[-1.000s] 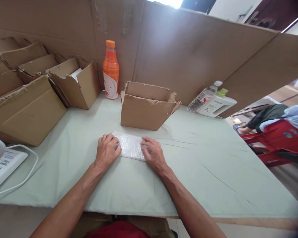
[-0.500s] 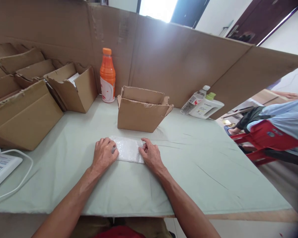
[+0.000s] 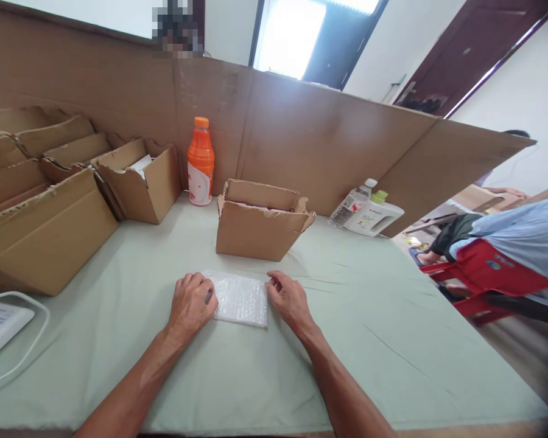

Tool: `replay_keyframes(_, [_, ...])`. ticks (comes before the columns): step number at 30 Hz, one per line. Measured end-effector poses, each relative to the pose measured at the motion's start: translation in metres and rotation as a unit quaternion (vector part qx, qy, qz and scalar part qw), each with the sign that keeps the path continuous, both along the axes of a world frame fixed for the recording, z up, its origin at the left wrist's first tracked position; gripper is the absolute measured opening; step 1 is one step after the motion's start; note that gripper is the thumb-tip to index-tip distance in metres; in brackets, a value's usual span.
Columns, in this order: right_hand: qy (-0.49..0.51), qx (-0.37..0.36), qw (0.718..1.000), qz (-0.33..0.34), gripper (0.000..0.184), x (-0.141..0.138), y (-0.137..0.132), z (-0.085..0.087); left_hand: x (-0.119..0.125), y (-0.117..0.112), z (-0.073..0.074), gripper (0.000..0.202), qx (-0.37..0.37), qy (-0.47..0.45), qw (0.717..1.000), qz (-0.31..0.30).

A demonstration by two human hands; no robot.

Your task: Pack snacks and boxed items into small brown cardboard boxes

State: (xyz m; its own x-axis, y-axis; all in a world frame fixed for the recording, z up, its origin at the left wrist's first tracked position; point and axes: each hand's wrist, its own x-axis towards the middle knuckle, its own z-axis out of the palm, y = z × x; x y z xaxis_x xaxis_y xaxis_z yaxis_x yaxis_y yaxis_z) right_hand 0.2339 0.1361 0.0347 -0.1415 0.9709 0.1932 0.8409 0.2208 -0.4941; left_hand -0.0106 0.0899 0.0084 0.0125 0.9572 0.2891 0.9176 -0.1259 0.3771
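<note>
Left edge of frame: a large open cardboard box (image 3: 45,234) with others packed behind it; contents not readable. At their right end, a smaller open box (image 3: 165,188) holds a white item (image 3: 142,164), part of it showing at the rim. Just right of that, an orange bottle (image 3: 201,161) stands upright, capped.

Centre: my left hand (image 3: 192,301) is palm-down, fingers curled over the left end of a bubble-wrap packet (image 3: 242,301). Contact clear; cannot tell whether this grip is clamped or only resting. Packet lies flat on the worktop (image 3: 374,292), rightward of that grip, long axis across the frame, dipping slightly to the right. Just above it in frame, an open middle box (image 3: 256,234); dark edge inside, unidentified. My right hand (image 3: 291,298) is just beside the packet's right end, thumb and fingers apart, nothing held. Left hand is nearer.

Right of centre, higher: a clear bottle (image 3: 349,205) beside a white jug (image 3: 369,218); fill levels unclear.
</note>
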Motion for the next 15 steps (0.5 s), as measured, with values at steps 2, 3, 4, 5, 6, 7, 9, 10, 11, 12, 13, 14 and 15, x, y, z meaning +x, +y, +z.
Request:
replay_keyframes(2, [0.01,0.104,0.994,0.017,0.026,0.002,0.003,0.025,0.0,0.0,0.0,0.016,-0.004,-0.002,1.0,-0.001])
replay_keyframes(3, [0.011,0.172,0.985,0.028,0.026,0.002,0.007,0.041,-0.001,0.0,0.0,0.016,-0.006,-0.002,1.0,-0.002])
replay_keyframes(4, [0.004,0.237,0.971,0.037,0.027,0.001,0.013,0.058,-0.001,0.0,0.0,0.016,-0.008,-0.002,1.0,-0.003])
replay_keyframes(5, [-0.01,0.289,0.956,0.041,0.029,-0.001,0.021,0.074,-0.001,0.0,0.0,0.017,-0.01,-0.002,1.0,-0.004])
replay_keyframes(6, [-0.031,0.318,0.947,0.04,0.033,-0.003,0.031,0.09,-0.001,0.0,0.0,0.017,-0.011,-0.001,1.0,-0.005])
replay_keyframes(7, [-0.056,0.327,0.943,0.036,0.038,-0.005,0.043,0.103,-0.002,0.0,0.0,0.017,-0.012,-0.001,1.0,-0.007])
replay_keyframes(9, [-0.116,0.286,0.951,0.031,0.042,-0.009,0.068,0.123,-0.002,0.0,0.001,0.017,-0.012,-0.001,1.0,-0.011])
replay_keyframes(10, [-0.144,0.245,0.958,0.032,0.039,-0.01,0.08,0.129,-0.002,0.0,0.002,0.017,-0.011,-0.001,1.0,-0.013])
replay_keyframes(11, [-0.169,0.202,0.964,0.036,0.031,-0.011,0.089,0.133,-0.002,0.0,0.002,0.017,-0.011,-0.002,1.0,-0.015])
replay_keyframes(12, [-0.187,0.166,0.967,0.041,0.023,-0.011,0.095,0.135,-0.003,0.0,0.002,0.017,-0.01,-0.003,1.0,-0.017])
replay_keyframes(13, [-0.198,0.143,0.969,0.048,0.016,-0.01,0.099,0.136,-0.003,0.001,0.002,0.016,-0.01,-0.005,1.0,-0.019])
replay_keyframes(14, [-0.2,0.134,0.969,0.058,0.013,-0.009,0.099,0.135,-0.003,0.001,0.003,0.016,-0.01,-0.006,1.0,-0.022])
replay_keyframes(15, [-0.196,0.135,0.969,0.072,0.013,-0.007,0.097,0.135,-0.003,0.001,0.003,0.016,-0.011,-0.008,1.0,-0.025])
